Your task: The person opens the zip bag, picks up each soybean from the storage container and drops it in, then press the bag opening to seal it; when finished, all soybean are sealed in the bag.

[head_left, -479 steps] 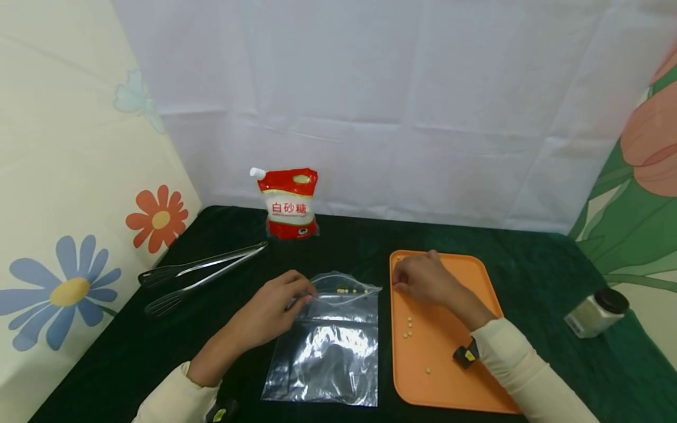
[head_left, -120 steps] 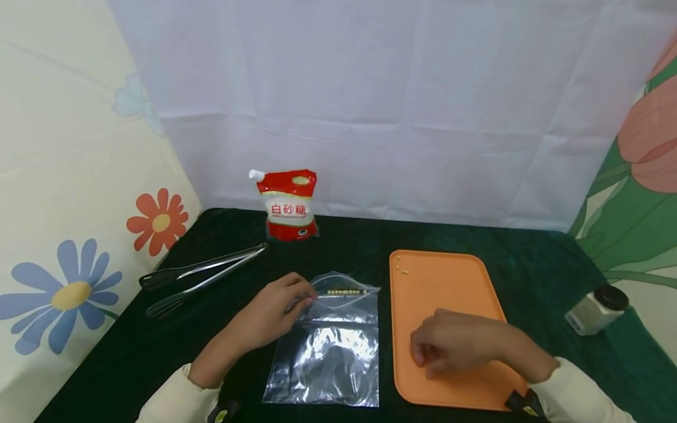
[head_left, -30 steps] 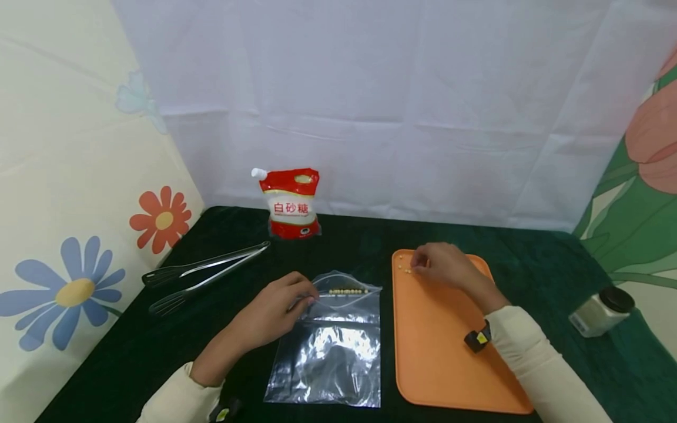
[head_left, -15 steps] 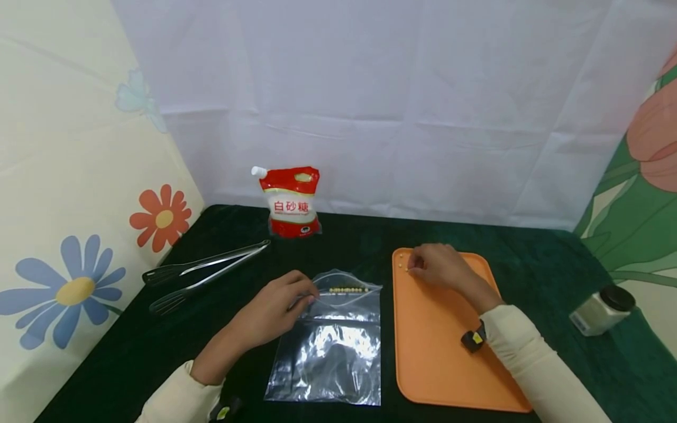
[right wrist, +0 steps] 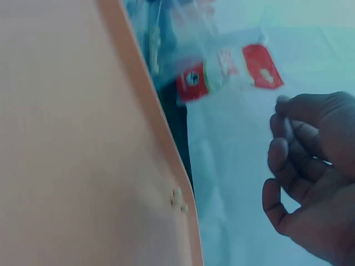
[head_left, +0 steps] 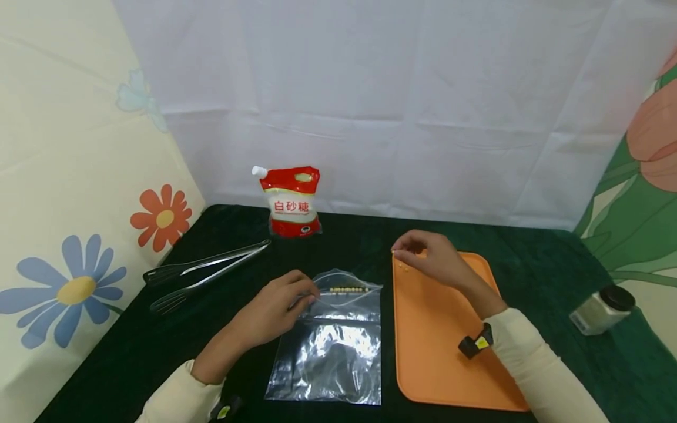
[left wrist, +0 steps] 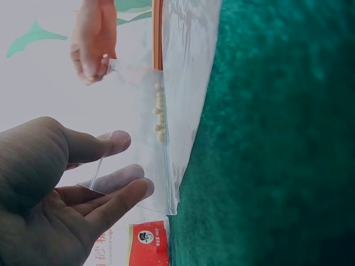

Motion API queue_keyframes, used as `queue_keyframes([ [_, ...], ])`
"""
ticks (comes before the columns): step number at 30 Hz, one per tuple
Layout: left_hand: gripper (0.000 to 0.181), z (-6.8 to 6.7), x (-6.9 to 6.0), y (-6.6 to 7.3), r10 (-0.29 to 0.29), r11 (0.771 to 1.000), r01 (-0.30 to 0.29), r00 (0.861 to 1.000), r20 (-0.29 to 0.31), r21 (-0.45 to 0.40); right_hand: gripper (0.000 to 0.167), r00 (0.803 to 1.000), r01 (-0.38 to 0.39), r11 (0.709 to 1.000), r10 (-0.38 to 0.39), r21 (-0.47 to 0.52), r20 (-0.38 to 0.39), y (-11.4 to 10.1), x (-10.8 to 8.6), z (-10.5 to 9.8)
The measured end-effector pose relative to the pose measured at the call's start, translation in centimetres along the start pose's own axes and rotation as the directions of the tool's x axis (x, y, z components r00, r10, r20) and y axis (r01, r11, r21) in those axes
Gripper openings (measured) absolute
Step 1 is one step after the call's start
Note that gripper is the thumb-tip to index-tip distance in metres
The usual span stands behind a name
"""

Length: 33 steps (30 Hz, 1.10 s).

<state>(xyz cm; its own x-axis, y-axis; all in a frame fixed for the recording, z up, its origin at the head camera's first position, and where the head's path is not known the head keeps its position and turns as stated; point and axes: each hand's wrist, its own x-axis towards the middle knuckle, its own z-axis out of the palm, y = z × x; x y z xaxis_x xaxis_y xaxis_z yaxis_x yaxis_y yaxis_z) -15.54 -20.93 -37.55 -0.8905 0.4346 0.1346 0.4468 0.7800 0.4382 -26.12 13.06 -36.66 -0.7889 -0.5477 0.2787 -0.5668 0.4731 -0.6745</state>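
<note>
Since half a second ago, the right hand (head_left: 436, 258) has gone up and a little to the left, away from the small balls on the orange tray (head_left: 449, 346). It is now raised above the tray's far left corner, and its thumb and forefinger are pinching one small pale ball (left wrist: 105, 55). Left hand (head_left: 277, 305) has stayed in its place: its fingers are holding the upper left edge of a clear zip bag (head_left: 322, 358). This bag lies flat on the dark green table (head_left: 359, 241), just beside the tray, with its mouth spread at the far end. Near the mouth, a row of balls (head_left: 349, 289) is seen inside the bag. A few more balls (right wrist: 176, 197) lie close to the tray's rim. Behind the bag, a red and white pouch (head_left: 291, 202) stands upright; metal tongs (head_left: 222, 264) lie to the left, and a dark-lidded jar (head_left: 602, 311) is on the right.
</note>
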Motion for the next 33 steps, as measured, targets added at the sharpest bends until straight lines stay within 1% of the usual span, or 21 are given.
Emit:
queue_keyframes([
  [3, 0.017, 0.0, 0.0, 0.0, -0.002, 1.000, 0.002, 1.000, -0.001, -0.001, 0.014, 0.999, 0.046, 0.996, -0.048, 0.080, 0.021, -0.9, -0.1, 0.7],
  [8, 0.017, 0.1, 0.0, 0.0, -0.003, 1.000, 0.003, 1.000, -0.001, -0.004, 0.010, 0.986, 0.135, 0.984, -0.145, 0.118, 0.079, -2.3, -0.1, 2.2],
  [12, 0.016, 0.1, 0.0, 0.0, 0.003, 1.000, -0.003, 1.000, -0.006, 0.001, 0.009, 0.977, 0.156, 0.977, -0.174, 0.145, 0.120, -3.1, 0.1, 3.3],
  [16, 0.016, 0.1, 0.1, 0.0, 0.004, 1.000, -0.004, 1.000, -0.011, -0.002, 0.011, 0.972, 0.169, 0.972, -0.192, 0.163, 0.135, -3.6, 0.3, 3.8],
  [19, 0.016, 0.1, 0.1, 0.1, 0.005, 1.000, -0.005, 1.000, -0.009, -0.004, 0.012, 0.973, 0.167, 0.973, -0.189, 0.161, 0.134, -3.6, 0.4, 3.9],
  [24, 0.017, 0.1, 0.1, 0.1, 0.006, 1.000, -0.006, 1.000, -0.006, 0.006, 0.015, 0.984, 0.139, 0.983, -0.152, 0.122, 0.097, -3.2, 0.3, 3.5],
  [29, 0.017, 0.1, 0.1, 0.0, 0.006, 1.000, -0.006, 1.000, -0.002, 0.007, 0.016, 0.990, 0.130, 0.988, -0.133, 0.080, 0.035, -3.0, 0.3, 2.2],
  [33, 0.018, 0.0, 0.0, -0.1, 0.002, 1.000, -0.002, 1.000, 0.001, 0.003, 0.017, 0.995, 0.096, 0.993, -0.096, 0.064, -0.006, -2.9, 0.3, 1.0],
])
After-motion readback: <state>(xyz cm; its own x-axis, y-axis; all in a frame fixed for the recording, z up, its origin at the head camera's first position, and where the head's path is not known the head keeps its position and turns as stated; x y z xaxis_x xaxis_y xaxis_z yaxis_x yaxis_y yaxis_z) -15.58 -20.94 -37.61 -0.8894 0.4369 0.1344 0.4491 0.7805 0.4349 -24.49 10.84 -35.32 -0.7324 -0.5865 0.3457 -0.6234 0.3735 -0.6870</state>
